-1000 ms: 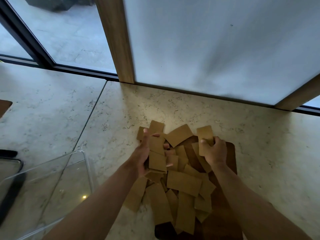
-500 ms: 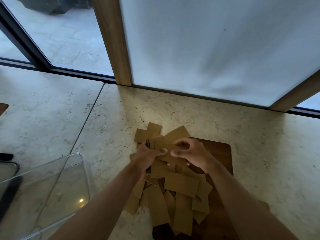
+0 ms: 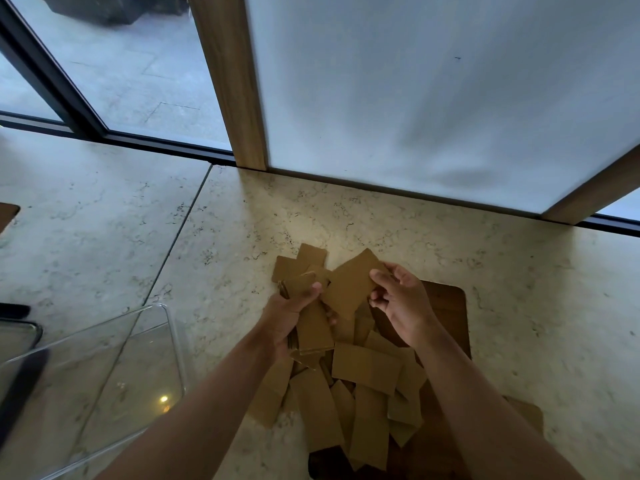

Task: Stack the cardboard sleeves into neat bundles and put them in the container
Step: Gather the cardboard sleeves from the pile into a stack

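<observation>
A loose heap of flat brown cardboard sleeves (image 3: 363, 386) lies on a dark wooden board (image 3: 450, 306) on the marble floor. My left hand (image 3: 291, 313) grips a small stack of sleeves (image 3: 313, 327) held upright above the heap. My right hand (image 3: 401, 299) pinches the right edge of a single sleeve (image 3: 349, 285), which rests against the top of that stack. A clear plastic container (image 3: 104, 368) stands at the lower left, about a forearm's length from the heap, with no sleeves visible inside.
A wooden post (image 3: 232, 81) and a white frosted panel (image 3: 433, 98) rise just behind the heap. A black window frame (image 3: 52, 77) runs along the far left. Dark objects (image 3: 17, 341) sit at the left edge beside the container. Bare marble lies to the right.
My right hand brought a single sleeve from the right over to the stack in my left hand, and its fingers now spread along the sleeve's edge. The left hand stayed roughly in place.
</observation>
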